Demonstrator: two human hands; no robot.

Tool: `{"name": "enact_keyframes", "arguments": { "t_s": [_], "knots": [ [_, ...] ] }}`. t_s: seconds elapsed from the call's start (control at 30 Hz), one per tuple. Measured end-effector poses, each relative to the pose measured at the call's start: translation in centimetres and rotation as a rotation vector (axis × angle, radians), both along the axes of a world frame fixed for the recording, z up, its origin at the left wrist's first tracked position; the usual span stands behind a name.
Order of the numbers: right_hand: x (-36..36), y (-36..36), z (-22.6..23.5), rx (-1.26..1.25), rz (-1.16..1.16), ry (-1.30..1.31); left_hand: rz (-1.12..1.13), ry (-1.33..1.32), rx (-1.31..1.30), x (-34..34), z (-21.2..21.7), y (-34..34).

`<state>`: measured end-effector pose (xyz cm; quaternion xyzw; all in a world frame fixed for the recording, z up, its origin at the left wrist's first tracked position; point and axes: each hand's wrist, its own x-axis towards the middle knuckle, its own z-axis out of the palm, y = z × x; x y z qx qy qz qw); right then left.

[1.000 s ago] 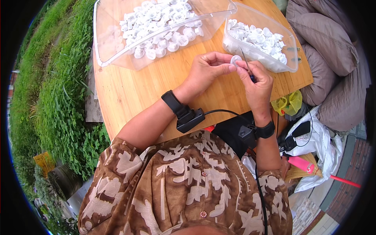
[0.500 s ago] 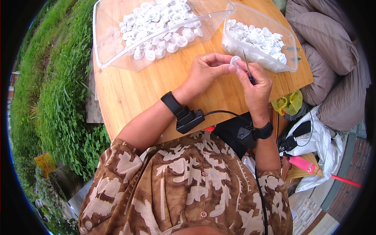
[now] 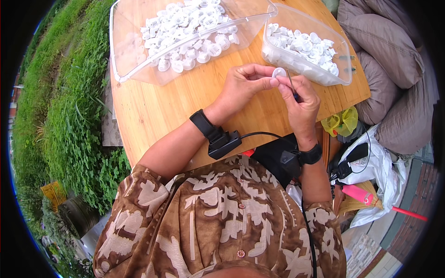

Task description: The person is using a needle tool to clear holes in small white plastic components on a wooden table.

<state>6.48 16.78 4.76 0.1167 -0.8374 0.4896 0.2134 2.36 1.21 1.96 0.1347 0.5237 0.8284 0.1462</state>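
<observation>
One disc (image 3: 279, 72) (white plastic) pinched by left hand (image 3: 243, 87); right hand (image 3: 304, 99) grips thin tool (image 3: 295, 96).

Since 1 s ago | right fingers (image 3: 306, 85) — slightly left | thin tool (image 3: 295, 97) — tip lower in view

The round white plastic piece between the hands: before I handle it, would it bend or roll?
The white piece is likely light, pinched by the left hand; perhaps stiff, its disc looking unbent; and may roll, being round.
</observation>
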Motion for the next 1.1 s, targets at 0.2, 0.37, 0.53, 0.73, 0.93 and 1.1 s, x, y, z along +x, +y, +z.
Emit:
{"name": "enact_keyframes", "arguments": {
  "t_s": [0.2,0.37,0.53,0.73,0.93,1.1],
  "knots": [
    [-0.1,0.5,0.9,0.122,0.055,0.018,-0.018,0.002,-0.042,0.1,-0.1,-0.2],
    [-0.5,2.2,1.3,0.148,0.105,-0.011,-0.091,0.006,-0.136,-0.1,-0.2,-0.2],
    [-0.4,1.7,2.0,-0.204,0.009,-0.241,-0.201,-0.078,-0.060,-0.6,-0.3,-0.8],
    [-0.5,1.6,0.9,-0.274,0.083,-0.407,-0.217,-0.133,0.022,0.0,0.4,-0.3],
    [-0.8,1.4,0.0,-0.512,0.088,-0.423,-0.150,-0.009,0.019,0.4,-0.4,0.3],
    [-0.4,0.8,0.4,-0.241,-0.051,-0.219,-0.131,-0.048,0.016,0.2,-0.8,0.4]
  ]
}}
